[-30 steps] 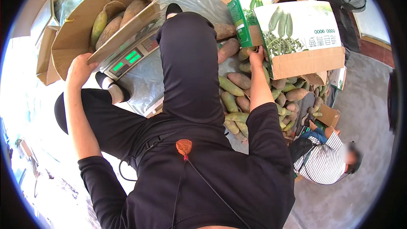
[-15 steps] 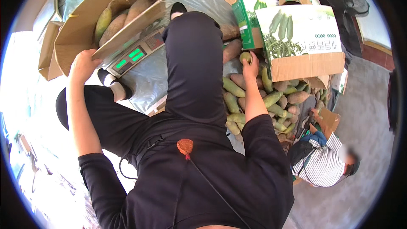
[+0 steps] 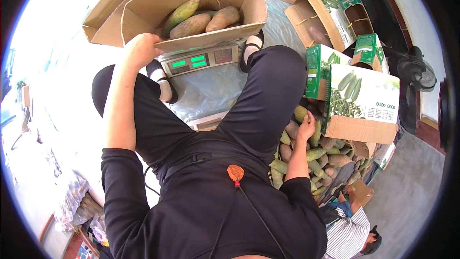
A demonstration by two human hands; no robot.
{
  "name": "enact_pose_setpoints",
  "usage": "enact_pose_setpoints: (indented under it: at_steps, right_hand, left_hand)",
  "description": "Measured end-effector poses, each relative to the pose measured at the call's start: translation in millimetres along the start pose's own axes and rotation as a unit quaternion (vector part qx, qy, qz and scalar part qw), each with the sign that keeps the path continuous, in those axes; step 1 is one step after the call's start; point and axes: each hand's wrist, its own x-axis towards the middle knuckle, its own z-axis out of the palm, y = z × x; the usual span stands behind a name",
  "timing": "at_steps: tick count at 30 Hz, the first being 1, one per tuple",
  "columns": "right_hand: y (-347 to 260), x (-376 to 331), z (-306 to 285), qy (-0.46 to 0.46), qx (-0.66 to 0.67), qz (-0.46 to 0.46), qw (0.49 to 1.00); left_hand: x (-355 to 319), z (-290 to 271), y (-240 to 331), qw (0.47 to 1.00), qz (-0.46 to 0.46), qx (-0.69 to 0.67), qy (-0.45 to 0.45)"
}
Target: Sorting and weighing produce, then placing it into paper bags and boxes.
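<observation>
My left hand (image 3: 143, 49) is closed over the near edge of an open cardboard box (image 3: 201, 43), fingers at its left corner. Inside the box lie a green radish (image 3: 183, 12) with a long thin root and several brown, soil-covered radishes (image 3: 223, 18). Beneath the box is a scale (image 3: 199, 62) with lit green displays. To the right of my knee, my right hand (image 3: 307, 126) grips a green radish (image 3: 300, 112) at the far edge of a heap of green and muddy radishes (image 3: 316, 154). The lower part of that radish is hidden.
Right of the heap stands a white and green printed box (image 3: 362, 97), with more open cartons (image 3: 320, 21) behind it. A black fan (image 3: 418, 71) stands at far right. A person in a striped shirt (image 3: 349, 234) works beyond the heap. Plastic sheeting (image 3: 206, 88) covers the floor.
The view has turned, so the box and scale sit nearer the middle. My left hand stays on the box edge, and my right hand remains at the radish.
</observation>
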Motion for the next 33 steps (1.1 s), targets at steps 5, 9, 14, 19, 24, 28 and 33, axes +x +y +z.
enact_pose_setpoints:
  at_steps: [5, 9, 14, 19, 24, 28, 33]
  right_hand:
    - [-5, 9, 1, -0.010, -0.023, -0.051, 0.998]
    - [-39, 11, -2, -0.082, 0.085, 0.154, 0.981]
    - [-88, 15, -17, -0.084, 0.145, 0.164, 0.972]
    - [-170, 26, -50, -0.085, 0.177, 0.067, 0.978]
    - [-260, 50, -79, -0.076, 0.198, -0.081, 0.974]
    - [-336, 60, -94, -0.082, 0.290, -0.178, 0.937]
    - [-409, 49, -86, -0.115, 0.360, -0.236, 0.895]
  left_hand:
    - [3, 6, -8, 1.000, 0.021, -0.011, 0.014]
    - [1, 5, -15, 0.998, 0.047, -0.009, 0.027]
    - [-8, 1, -8, 0.998, 0.050, -0.005, 0.043]
    - [-6, 0, -7, 0.998, 0.048, -0.013, 0.033]
    - [-4, 1, -8, 0.998, 0.049, -0.010, 0.034]
    - [-7, 0, -7, 0.998, 0.044, -0.013, 0.037]
    - [-6, -4, -3, 0.998, 0.051, -0.017, 0.024]
